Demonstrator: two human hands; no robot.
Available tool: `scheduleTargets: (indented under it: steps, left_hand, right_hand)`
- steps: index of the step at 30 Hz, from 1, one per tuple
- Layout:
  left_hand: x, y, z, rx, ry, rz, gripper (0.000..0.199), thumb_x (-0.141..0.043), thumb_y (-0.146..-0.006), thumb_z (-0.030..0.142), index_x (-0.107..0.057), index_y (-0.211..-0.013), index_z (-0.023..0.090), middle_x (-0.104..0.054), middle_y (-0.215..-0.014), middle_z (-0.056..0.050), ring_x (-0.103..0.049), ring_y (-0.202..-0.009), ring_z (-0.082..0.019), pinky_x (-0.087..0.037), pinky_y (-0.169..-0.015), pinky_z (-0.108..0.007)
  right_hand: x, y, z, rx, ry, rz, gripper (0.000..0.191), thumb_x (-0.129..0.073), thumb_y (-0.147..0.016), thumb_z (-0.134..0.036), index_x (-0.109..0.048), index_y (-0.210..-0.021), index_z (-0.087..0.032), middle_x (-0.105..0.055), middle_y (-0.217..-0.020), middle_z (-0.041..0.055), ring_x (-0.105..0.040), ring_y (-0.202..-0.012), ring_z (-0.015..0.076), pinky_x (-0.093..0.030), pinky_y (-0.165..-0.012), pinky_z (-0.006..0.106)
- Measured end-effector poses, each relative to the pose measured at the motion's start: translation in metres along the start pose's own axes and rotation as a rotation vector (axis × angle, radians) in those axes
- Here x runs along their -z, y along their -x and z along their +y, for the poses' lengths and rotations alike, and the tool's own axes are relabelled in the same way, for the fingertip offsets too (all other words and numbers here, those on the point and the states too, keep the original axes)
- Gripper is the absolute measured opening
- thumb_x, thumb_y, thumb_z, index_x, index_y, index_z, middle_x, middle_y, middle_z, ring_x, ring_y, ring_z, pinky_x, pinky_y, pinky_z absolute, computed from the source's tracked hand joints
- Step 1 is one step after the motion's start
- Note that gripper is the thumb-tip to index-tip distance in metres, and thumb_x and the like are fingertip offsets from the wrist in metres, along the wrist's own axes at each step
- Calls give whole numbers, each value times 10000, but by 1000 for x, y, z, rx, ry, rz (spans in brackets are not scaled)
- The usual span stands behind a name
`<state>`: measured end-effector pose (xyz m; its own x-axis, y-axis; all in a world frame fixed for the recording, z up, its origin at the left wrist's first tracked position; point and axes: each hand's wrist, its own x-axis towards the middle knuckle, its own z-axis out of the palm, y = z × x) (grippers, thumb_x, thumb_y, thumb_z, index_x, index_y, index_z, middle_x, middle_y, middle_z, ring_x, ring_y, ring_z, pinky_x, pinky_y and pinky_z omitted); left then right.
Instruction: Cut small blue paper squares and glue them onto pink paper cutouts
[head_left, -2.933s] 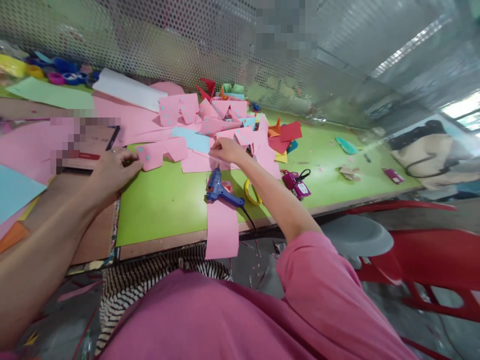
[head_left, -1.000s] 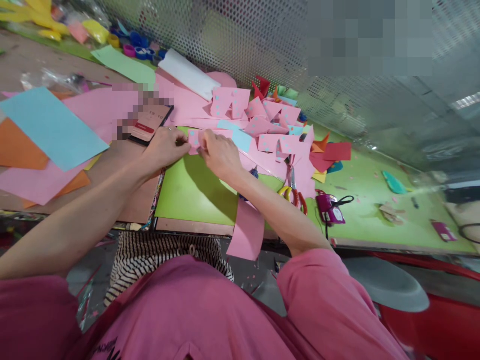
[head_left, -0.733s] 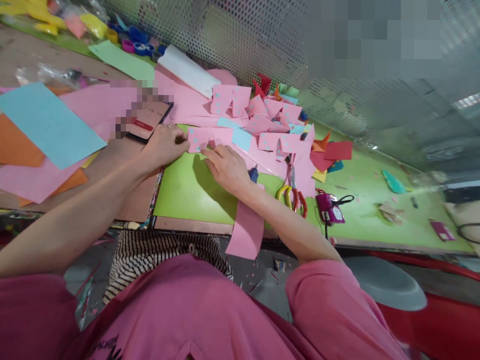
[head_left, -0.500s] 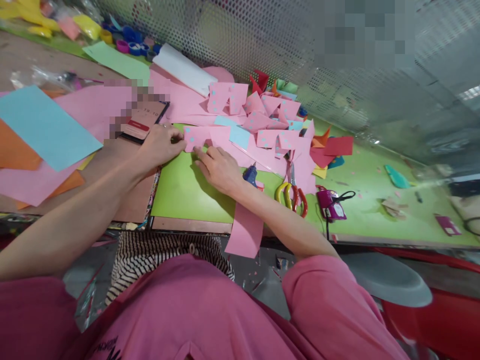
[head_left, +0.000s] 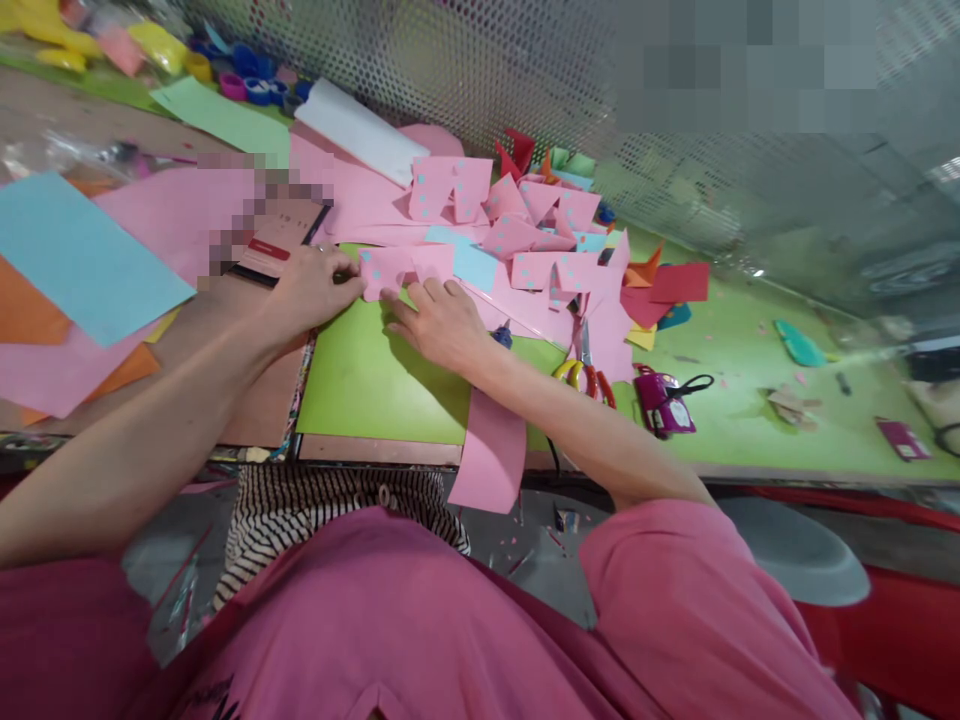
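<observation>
1. One dotted pink paper piece [head_left: 386, 268] sits at the left end of the green tabletop [head_left: 375, 390], set back from its near edge. Long axis runs roughly left-right, parallel to that near edge; middle looks folded.
2. Left hand [head_left: 307, 285] is at the tabletop's left edge, thumb and index curled close at the paper's left end. Can't tell if they pinch it or only touch.
3. Right hand [head_left: 442, 320] is over the green tabletop, fingers loosely spread, gripping nothing visible. Index tip is at the paper's near long side, so paper lies just beyond it. Both hands about equally near.
4. Left of the tabletop: phone [head_left: 274, 240], then blue sheet [head_left: 90, 260].
5. Far side of the tabletop: more dotted pink pieces [head_left: 452, 185], white paper [head_left: 360, 130].
6. Tabletop's near edge: pink strip [head_left: 491, 450] hanging over; blue tool [head_left: 502, 336] further in, mostly hidden by forearm.
7. Further right on the tabletop: scissors [head_left: 585, 345], purple device [head_left: 664, 402].
</observation>
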<state>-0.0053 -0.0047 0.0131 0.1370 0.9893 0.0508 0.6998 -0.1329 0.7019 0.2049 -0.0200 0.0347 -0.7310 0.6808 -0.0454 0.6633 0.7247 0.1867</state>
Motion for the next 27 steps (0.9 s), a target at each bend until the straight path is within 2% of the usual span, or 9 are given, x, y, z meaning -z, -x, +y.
scheduleTargets:
  steps: [5,10,14,16,18,20,22,24,27]
  left_hand:
    - [1,-1,0,-12,-9,9,308,-548,-838,373,-747,-912,150,-706,-1029,-111,-616,-950,-243,-482,-923,-391]
    - [0,-2,-2,-25,-8,19,291,-554,-842,371,-748,-896,161,-710,-1023,-105,-624,-979,-243,-481,-932,-382]
    - [0,-4,-2,-3,-28,4,279,-564,-844,331,-759,-920,146,-720,-1021,-108,-632,-969,-246,-491,-925,-386]
    - [1,-4,-1,9,-34,-8,282,-569,-843,314,-761,-946,135,-724,-1038,-109,-636,-971,-245,-494,-936,-384]
    - [1,-2,0,18,-33,-3,286,-572,-844,310,-757,-957,123,-726,-1043,-102,-636,-975,-240,-496,-944,-380]
    - [2,0,0,19,-15,14,288,-573,-852,316,-750,-952,112,-728,-1041,-91,-633,-974,-231,-497,-945,-377]
    - [3,2,0,8,15,28,290,-577,-860,330,-748,-951,113,-731,-1033,-84,-636,-956,-224,-504,-922,-368]
    - [7,4,1,0,8,22,280,-586,-853,330,-751,-960,129,-740,-1018,-84,-647,-924,-225,-513,-884,-360]
    - [17,6,4,6,-74,42,292,-576,-845,311,-747,-1021,152,-752,-1015,-93,-668,-907,-235,-520,-860,-360]
  right_hand:
    - [1,-1,5,27,-2,4,478,-362,-1068,-312,-486,-1496,-141,-615,-1269,214,-485,-1167,355,-377,-915,480]
    - [1,-1,12,68,39,3,493,-358,-1068,-339,-468,-1504,-140,-619,-1266,192,-480,-1177,334,-378,-926,446]
    - [1,8,24,60,-41,52,482,-332,-1077,-370,-500,-1472,-149,-651,-1194,154,-528,-1111,298,-412,-923,407]
    - [2,17,31,-8,-112,117,415,-359,-1067,-335,-580,-1370,-155,-670,-1129,135,-553,-1055,278,-426,-912,390]
    - [2,30,38,-119,-203,206,293,-418,-1037,-289,-661,-1153,-173,-682,-1035,111,-570,-986,259,-436,-876,373]
    - [3,46,44,-235,-317,290,198,-471,-1006,-283,-642,-958,-197,-679,-942,85,-575,-900,236,-439,-815,354]
    - [5,66,50,-339,-426,350,159,-499,-989,-311,-593,-905,-214,-672,-892,64,-570,-817,212,-431,-753,336]
    - [7,88,54,-446,-483,370,192,-493,-988,-348,-550,-854,-224,-656,-827,49,-566,-747,198,-417,-704,327]
    - [8,123,55,-572,-503,304,360,-386,-1032,-411,-487,-734,-234,-637,-742,52,-596,-719,206,-416,-683,336]
